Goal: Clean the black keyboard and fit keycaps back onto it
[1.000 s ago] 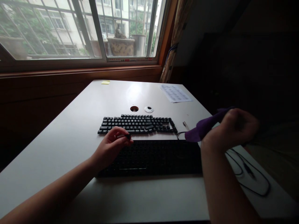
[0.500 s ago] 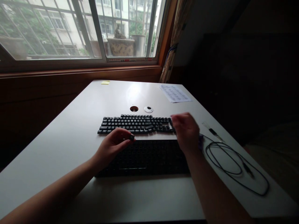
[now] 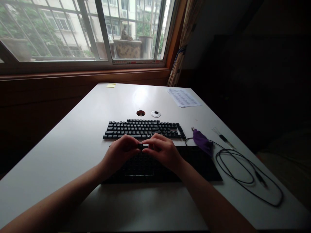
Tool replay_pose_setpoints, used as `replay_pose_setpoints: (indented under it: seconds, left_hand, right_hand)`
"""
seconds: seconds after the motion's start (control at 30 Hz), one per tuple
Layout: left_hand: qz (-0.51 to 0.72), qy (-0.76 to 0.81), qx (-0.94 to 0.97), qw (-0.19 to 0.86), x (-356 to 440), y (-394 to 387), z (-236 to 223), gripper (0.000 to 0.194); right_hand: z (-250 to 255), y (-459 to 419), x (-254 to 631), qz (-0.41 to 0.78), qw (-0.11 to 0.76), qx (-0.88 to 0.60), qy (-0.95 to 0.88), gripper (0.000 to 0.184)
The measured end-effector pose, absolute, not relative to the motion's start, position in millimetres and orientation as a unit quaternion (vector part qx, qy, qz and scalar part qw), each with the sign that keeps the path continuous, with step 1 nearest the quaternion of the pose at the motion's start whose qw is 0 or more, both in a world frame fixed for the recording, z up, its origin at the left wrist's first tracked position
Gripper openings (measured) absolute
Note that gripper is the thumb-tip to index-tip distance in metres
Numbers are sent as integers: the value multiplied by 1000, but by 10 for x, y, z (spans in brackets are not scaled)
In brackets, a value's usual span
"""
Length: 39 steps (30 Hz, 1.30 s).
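Note:
Above the dark keyboard base (image 3: 170,168), whose keycaps are off, my two hands meet. A small black keycap (image 3: 140,146) is pinched between the thumb and finger of my left hand (image 3: 121,150). From the other side, the thumb and forefinger of my right hand (image 3: 162,149) close on the same keycap, with a narrow bright gap behind its edge. Just beyond the hands, loose black keycaps (image 3: 136,128) lie in rows in a keyboard's layout. Both forearms cover part of the base.
A crumpled purple cloth (image 3: 202,142) lies at the base's right corner, near a thin wire-ended tool (image 3: 224,138). A looped black cable (image 3: 245,183) spreads along the right side. Printed paper (image 3: 184,97), a yellow sticky note (image 3: 111,85) and a round hole (image 3: 141,113) are farther back.
My right hand has put the purple cloth down at the right and come across to the keycap. My left hand has stayed nearly in place, still pinching it.

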<state>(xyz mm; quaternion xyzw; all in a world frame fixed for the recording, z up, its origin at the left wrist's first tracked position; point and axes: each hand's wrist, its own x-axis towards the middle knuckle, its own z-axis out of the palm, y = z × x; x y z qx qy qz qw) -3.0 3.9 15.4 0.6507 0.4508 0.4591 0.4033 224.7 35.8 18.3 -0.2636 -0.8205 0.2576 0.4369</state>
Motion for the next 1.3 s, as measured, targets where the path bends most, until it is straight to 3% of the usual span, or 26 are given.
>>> replay_pose_setpoints:
  seconds: [0.27, 0.57, 0.8, 1.03, 1.3]
  left_hand:
    - [445, 427, 685, 390, -63, 69, 201, 23]
    - [436, 342, 796, 243, -134, 80, 364, 13]
    - [417, 385, 807, 164, -697, 175, 581, 8]
    - [348, 408, 827, 166, -1053, 298, 235, 16]
    - [290, 397, 869, 43, -760, 312, -111, 18]
  right_hand:
    - [194, 309, 2182, 279, 446, -281, -803, 18]
    - [187, 260, 2103, 296, 455, -306, -782, 16]
    - [110, 310, 2041, 290, 410, -340, -795, 13]
    - [22, 395, 1897, 210, 329, -365, -845, 8]
    - [-77, 427, 1865, 181, 279, -403, -853, 12]
